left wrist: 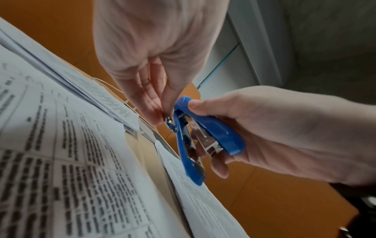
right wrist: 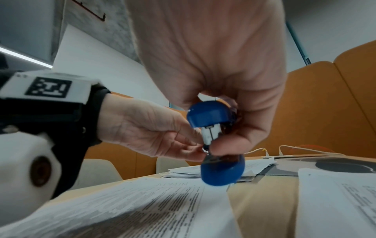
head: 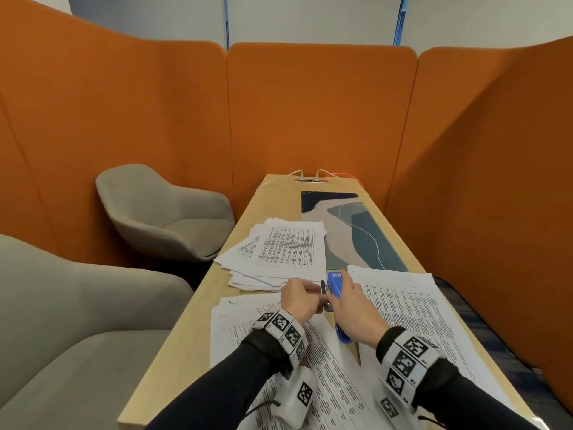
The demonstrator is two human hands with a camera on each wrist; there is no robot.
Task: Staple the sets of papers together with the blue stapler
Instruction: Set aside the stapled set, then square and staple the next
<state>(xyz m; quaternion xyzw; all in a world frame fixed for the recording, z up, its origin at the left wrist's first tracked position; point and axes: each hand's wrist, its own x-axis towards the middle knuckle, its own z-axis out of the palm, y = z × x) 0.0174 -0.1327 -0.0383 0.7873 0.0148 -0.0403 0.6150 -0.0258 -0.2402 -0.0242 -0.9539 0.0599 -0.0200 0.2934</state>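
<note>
Already the stapler (head: 336,301) is off the table (head: 198,302), held in the gap between the near-left paper set (head: 248,318) and the right set (head: 412,308). Its long axis runs near to far, almost in line with the right forearm, with one blue end toward the person and the other pointing away toward the mat (head: 356,231). The right hand (head: 356,311) has it: thumb on the top arm, fingers curled under the base, so this hand is plainly the nearer and carries the tool. The stapler is hinged open; the left wrist view shows the blue top (left wrist: 213,128) and blue base (left wrist: 187,154) splayed apart, with the bright metal magazine (left wrist: 205,141) bare between them. The left hand (head: 299,301) comes in from the left, fingers bent, thumb and fingertips (left wrist: 154,112) pinching a small metal part at the stapler's far end; whether that is the pusher or a staple strip I cannot tell. No sheets sit between the open arms, so my reading is that the tool is being loaded or cleared, not yet used on paper. Both near sets lie just beside the hands, left and right, while the fanned pile (head: 279,252) sits farther off on the left. The stapler looks like glossy blue plastic, short and rounded, with a steel core.
</note>
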